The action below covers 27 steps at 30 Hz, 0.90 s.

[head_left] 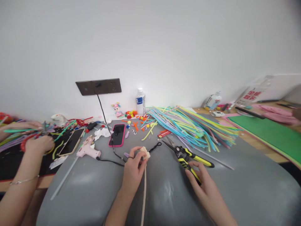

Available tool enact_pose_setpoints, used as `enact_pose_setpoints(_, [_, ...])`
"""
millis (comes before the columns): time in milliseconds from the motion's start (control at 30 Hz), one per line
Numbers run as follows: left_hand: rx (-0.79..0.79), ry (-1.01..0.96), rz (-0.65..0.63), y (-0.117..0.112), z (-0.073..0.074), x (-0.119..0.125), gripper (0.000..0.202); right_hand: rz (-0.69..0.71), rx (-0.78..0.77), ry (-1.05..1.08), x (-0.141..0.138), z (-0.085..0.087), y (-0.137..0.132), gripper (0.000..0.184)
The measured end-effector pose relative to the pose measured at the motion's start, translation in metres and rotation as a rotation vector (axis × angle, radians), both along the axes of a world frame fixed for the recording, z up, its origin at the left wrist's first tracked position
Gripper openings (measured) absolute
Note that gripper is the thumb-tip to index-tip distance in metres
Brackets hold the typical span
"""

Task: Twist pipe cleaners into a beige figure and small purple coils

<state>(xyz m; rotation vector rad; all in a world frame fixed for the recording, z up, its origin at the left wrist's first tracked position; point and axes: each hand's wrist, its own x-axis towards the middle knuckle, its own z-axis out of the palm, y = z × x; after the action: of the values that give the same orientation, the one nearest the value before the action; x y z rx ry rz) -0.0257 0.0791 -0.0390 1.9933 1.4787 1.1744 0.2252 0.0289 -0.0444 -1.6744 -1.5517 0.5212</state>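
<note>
My left hand (134,171) pinches a cream-coloured bundle of bent pipe cleaner (145,153) between thumb and fingers. From this bundle a long cream strand (144,191) trails down toward me. My right hand (202,179) is closed around one handle of the black-and-yellow shears (185,157), which rest on the grey mat (164,201). Their blades are slightly apart and point up and left. Just beyond my left hand, a twisted black loop of cord (155,146) lies on the mat.
A pink hot glue gun (88,150) and pink-edged phone (117,135) lie left. Many pastel pipe cleaners (188,125) are heaped behind the shears. A water bottle (140,102) stands by the wall. At far left, another person's hands (39,142) hold red-handled scissors.
</note>
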Motion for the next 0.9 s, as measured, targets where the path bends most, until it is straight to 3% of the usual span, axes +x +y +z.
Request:
enact_pose_setpoints(200, [0.005, 0.022, 0.005, 0.0, 0.0, 0.0, 0.009, 0.001, 0.011, 0.1, 0.0, 0.004, -0.005, 0.036])
enact_pose_setpoints(500, [0.028, 0.075, 0.023, 0.001, 0.003, 0.001, 0.009, 0.228, -0.076, 0.137, -0.021, 0.004, -0.011, 0.037])
enact_pose_setpoints(900, [0.024, 0.068, 0.024, 0.001, 0.005, 0.002, 0.009, 0.251, -0.099, 0.086, -0.021, 0.005, -0.014, 0.038])
